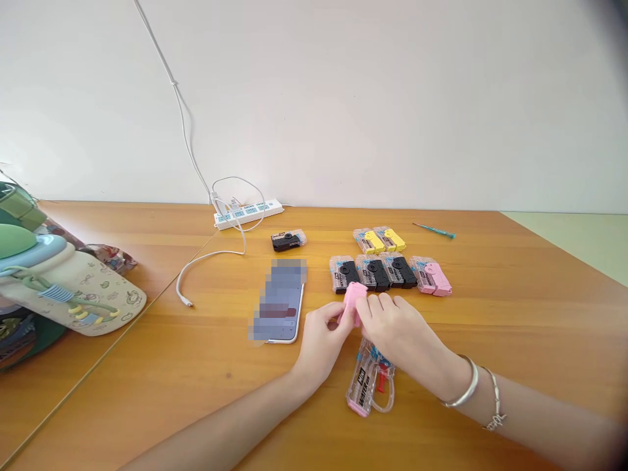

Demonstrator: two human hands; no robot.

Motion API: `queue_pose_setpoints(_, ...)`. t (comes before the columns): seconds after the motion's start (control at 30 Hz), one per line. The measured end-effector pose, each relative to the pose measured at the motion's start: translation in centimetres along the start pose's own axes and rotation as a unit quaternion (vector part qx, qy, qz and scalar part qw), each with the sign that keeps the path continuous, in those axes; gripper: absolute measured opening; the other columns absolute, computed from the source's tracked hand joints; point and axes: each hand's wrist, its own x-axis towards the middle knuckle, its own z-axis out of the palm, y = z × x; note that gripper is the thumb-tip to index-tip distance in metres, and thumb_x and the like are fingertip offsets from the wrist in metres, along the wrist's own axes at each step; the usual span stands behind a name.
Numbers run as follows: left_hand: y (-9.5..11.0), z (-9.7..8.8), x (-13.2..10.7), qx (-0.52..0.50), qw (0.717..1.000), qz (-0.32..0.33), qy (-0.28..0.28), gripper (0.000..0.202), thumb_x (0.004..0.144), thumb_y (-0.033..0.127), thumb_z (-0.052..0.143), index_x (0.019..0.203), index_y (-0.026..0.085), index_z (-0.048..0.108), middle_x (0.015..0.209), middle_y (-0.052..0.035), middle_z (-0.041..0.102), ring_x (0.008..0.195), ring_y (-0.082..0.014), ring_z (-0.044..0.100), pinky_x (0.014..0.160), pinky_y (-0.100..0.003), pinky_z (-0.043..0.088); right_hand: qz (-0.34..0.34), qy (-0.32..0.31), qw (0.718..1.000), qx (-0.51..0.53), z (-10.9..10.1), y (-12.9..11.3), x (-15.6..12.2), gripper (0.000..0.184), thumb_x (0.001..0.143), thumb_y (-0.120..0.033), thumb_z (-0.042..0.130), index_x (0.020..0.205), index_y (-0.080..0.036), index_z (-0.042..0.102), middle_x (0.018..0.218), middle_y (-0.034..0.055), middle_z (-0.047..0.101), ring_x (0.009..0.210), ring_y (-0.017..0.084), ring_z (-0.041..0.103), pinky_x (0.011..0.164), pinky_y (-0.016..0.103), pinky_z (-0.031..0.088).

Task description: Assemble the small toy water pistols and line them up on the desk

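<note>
Both hands meet over the wooden table (515,340) and pinch a small pink toy piece (354,299). My left hand (321,340) grips its lower left side with closed fingers. My right hand (397,333), with bracelets at the wrist, holds it from the right. Below the hands lies a clear plastic mini water gun (369,386) with a pink base and red trigger. Just beyond the hands stands a row of black toy pieces (373,273) and a pink one (432,276), with two yellow ones (379,240) behind.
A phone (279,301) lies left of the hands, a lone black piece (288,240) behind it. A white power strip (248,213) with cables sits by the wall. A teal screwdriver (434,229) lies far right. Bags and a cap (63,288) fill the left edge.
</note>
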Motion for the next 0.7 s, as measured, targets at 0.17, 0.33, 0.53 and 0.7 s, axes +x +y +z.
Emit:
queue_pose_setpoints(0.17,0.2,-0.2,0.1,0.000,1.000,0.006,-0.012,0.032,0.087,0.032,0.048,0.066,0.013,0.063,0.064,-0.0011,0.061,0.067,-0.0163,0.056,0.060,-0.023,0.044,0.021,-0.002,0.997,0.075,0.2,1.9,0.3,0.017,0.080,-0.008,0.043,0.070,-0.017,0.053,0.054,0.0005,0.055,0.047,0.014,0.049,0.047,0.028,0.022)
queue_pose_setpoints(0.33,0.5,-0.4,0.2,0.007,0.999,0.025,-0.031,0.026,0.088,0.029,0.050,0.074,0.017,0.069,0.086,-0.0031,0.068,0.080,-0.0180,0.061,0.064,-0.022,0.047,0.095,0.003,0.986,0.138,0.9,3.8,-1.8,0.027,0.089,-0.011,0.037,0.070,-0.018,0.056,0.056,-0.0026,0.057,0.048,0.011,0.052,0.046,0.025,0.028)
queue_pose_setpoints(0.53,-0.1,-0.3,0.2,0.087,0.992,0.066,-0.060,0.018,0.083,0.020,0.058,0.087,0.026,0.074,0.097,-0.0022,0.069,0.092,-0.0206,0.062,0.079,-0.029,0.049,0.143,-0.016,0.959,0.243,2.4,3.5,-4.6,0.023,0.094,-0.022,0.042,0.083,-0.021,0.063,0.074,0.0001,0.065,0.066,0.014,0.060,0.051,0.024,0.039)
queue_pose_setpoints(0.7,-0.2,-0.2,0.0,0.120,0.984,0.107,-0.078,0.023,0.081,0.012,0.057,0.091,0.025,0.073,0.105,-0.0033,0.068,0.099,-0.0207,0.060,0.088,-0.032,0.047,0.159,-0.008,0.891,0.424,1.1,3.1,-4.6,0.027,0.094,-0.015,0.040,0.112,-0.024,0.056,0.097,0.0031,0.066,0.089,0.016,0.059,0.072,0.028,0.049)
